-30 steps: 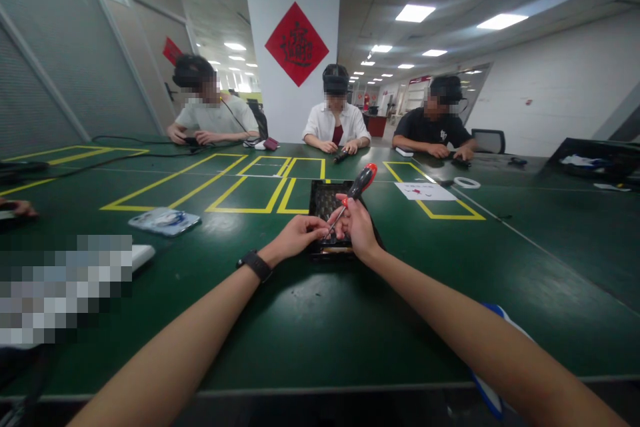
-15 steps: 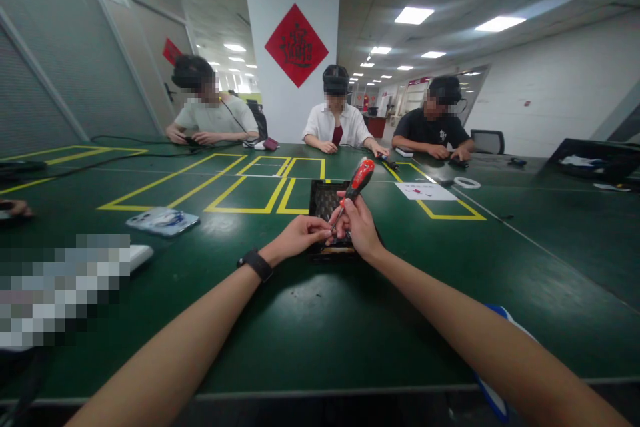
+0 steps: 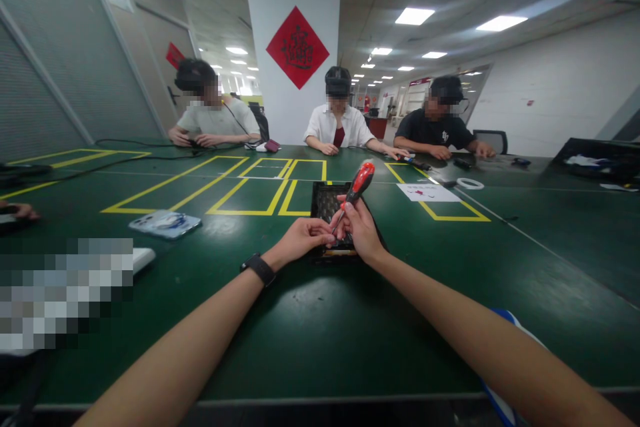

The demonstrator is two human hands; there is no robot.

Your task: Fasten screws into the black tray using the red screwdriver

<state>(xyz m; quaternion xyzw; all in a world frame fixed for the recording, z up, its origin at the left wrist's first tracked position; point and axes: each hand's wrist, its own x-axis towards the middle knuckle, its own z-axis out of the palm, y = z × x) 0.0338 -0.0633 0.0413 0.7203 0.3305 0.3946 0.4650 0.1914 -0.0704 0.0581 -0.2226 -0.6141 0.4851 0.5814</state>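
Note:
A screwdriver (image 3: pixel 361 181) with a red and black handle is held in my right hand (image 3: pixel 364 230), tilted so its handle points up and away. Its thin shaft runs down to the fingertips of my left hand (image 3: pixel 304 237), which are pinched together near the tip. Whatever those left fingers hold is too small to make out. Both hands are above a black open case (image 3: pixel 320 199) with a patterned inside. My hands cover much of the case's near part.
The green table (image 3: pixel 260 347) carries yellow tape outlines. A phone (image 3: pixel 165 223) lies to the left, a printed white sheet (image 3: pixel 428 193) and a white ring (image 3: pixel 470 183) to the right. Three people sit across the table, and another person's hand (image 3: pixel 23 211) shows at the left edge.
My hands and the screwdriver keep nearly the same pose over the case. The view has shifted slightly. Across the table, the right-hand person's hand has moved outward to the right.

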